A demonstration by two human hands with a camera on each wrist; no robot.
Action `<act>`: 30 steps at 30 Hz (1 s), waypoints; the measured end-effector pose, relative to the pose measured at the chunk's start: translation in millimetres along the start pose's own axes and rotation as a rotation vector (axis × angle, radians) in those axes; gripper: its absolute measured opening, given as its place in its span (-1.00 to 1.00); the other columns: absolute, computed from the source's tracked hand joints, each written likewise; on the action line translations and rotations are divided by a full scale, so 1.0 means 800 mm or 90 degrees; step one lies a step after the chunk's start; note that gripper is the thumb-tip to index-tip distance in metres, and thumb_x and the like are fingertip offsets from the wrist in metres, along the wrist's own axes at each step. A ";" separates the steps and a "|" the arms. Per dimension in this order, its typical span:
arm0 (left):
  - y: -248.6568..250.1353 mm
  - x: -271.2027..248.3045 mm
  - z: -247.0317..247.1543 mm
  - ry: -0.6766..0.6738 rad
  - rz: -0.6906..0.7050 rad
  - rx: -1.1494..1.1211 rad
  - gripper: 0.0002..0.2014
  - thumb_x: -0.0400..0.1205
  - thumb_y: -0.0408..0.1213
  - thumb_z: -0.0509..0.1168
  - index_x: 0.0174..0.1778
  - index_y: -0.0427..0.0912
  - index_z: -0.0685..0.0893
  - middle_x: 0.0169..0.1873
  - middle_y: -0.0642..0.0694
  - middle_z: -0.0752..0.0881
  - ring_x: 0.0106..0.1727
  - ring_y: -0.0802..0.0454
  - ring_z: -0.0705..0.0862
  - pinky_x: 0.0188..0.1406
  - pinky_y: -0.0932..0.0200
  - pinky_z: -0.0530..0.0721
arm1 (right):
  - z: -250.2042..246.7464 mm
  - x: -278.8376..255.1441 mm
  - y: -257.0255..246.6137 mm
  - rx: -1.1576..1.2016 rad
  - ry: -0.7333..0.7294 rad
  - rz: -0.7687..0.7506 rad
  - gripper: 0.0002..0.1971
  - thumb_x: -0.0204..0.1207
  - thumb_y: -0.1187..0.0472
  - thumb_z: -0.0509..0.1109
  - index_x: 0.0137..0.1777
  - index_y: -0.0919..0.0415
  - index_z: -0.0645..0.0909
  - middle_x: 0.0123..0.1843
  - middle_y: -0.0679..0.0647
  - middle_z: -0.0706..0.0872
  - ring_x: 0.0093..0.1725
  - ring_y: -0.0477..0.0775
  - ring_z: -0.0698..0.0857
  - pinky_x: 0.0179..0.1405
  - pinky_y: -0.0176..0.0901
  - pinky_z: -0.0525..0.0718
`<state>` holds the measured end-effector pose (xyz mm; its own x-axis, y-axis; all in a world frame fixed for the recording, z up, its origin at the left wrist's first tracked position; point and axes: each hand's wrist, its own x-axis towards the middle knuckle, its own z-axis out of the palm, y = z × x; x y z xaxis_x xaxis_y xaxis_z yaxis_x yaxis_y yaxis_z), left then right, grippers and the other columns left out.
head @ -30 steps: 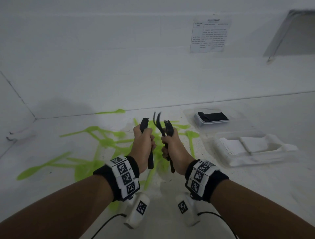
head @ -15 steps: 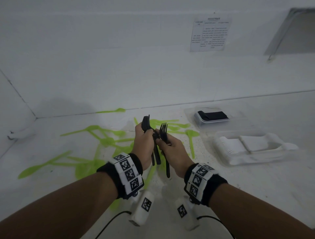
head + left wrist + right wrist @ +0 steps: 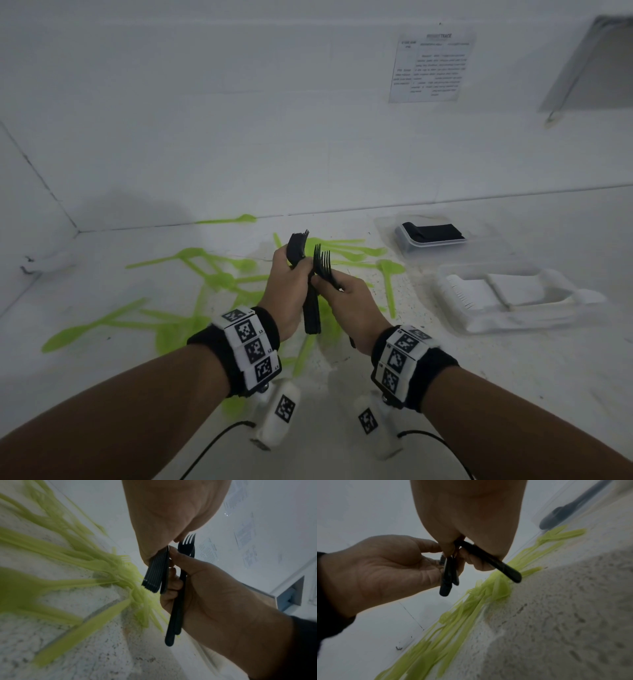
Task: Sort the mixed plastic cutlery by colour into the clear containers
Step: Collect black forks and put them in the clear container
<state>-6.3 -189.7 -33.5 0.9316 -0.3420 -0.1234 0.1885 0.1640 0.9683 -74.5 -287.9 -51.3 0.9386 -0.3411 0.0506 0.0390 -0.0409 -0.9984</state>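
- Now the left hand (image 3: 286, 291) clamps a stack of black forks (image 3: 310, 308) above the green cutlery (image 3: 205, 274) on the floor; the right hand (image 3: 346, 301) pinches two more forks (image 3: 323, 265) beside it.
- Best nest tines together before loading the far container (image 3: 430, 234) of black pieces.
- Stack count is unclear.

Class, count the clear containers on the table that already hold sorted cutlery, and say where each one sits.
2. The container of black cutlery sits far right by the wall; the container of white cutlery sits nearer, just in front of it. No others show.
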 end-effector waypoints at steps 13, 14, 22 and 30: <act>-0.001 0.000 -0.012 -0.028 -0.025 -0.023 -0.64 0.80 -0.48 0.20 0.47 -0.06 0.48 0.05 -0.28 0.69 -0.01 -0.20 0.80 0.21 -0.18 0.75 | 0.003 0.018 -0.009 0.082 0.070 0.097 -0.92 0.72 0.19 0.02 0.09 0.03 0.34 -0.20 -0.02 0.36 -0.39 -0.08 0.36 -0.38 -0.18 0.37; -0.001 -0.003 -0.010 -0.037 -0.021 -0.022 -0.63 0.79 -0.48 0.21 0.47 -0.06 0.49 0.05 -0.28 0.71 0.00 -0.20 0.81 0.20 -0.17 0.76 | 0.002 0.019 -0.012 0.057 0.059 0.093 -0.85 0.72 0.25 0.02 0.12 0.07 0.40 -0.20 -0.04 0.46 -0.38 -0.11 0.45 -0.34 -0.21 0.41; -0.004 0.000 -0.010 -0.038 0.009 -0.029 -0.62 0.78 -0.44 0.25 0.50 -0.04 0.52 0.08 -0.29 0.77 0.09 -0.13 0.78 0.18 -0.16 0.74 | 0.013 0.023 -0.007 0.016 0.086 0.003 -0.79 0.77 0.25 0.28 0.16 0.10 0.77 0.04 0.10 0.82 -0.05 -0.09 0.76 -0.01 -0.24 0.73; -0.006 0.006 -0.018 -0.110 0.036 -0.023 -0.61 0.82 -0.41 0.20 0.52 0.04 0.60 0.11 -0.26 0.81 0.13 -0.05 0.79 0.02 0.10 0.74 | 0.012 0.027 -0.010 0.101 0.053 0.021 -0.73 0.77 0.32 0.28 0.27 0.12 0.80 0.11 0.01 0.88 0.15 -0.01 0.83 0.21 -0.10 0.78</act>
<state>1.7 -179.0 -41.8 0.8742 -0.4848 -0.0274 0.1515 0.2187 0.9640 -51.0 -285.6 -42.3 0.9088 -0.4169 0.0133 0.0688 0.1184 -0.9906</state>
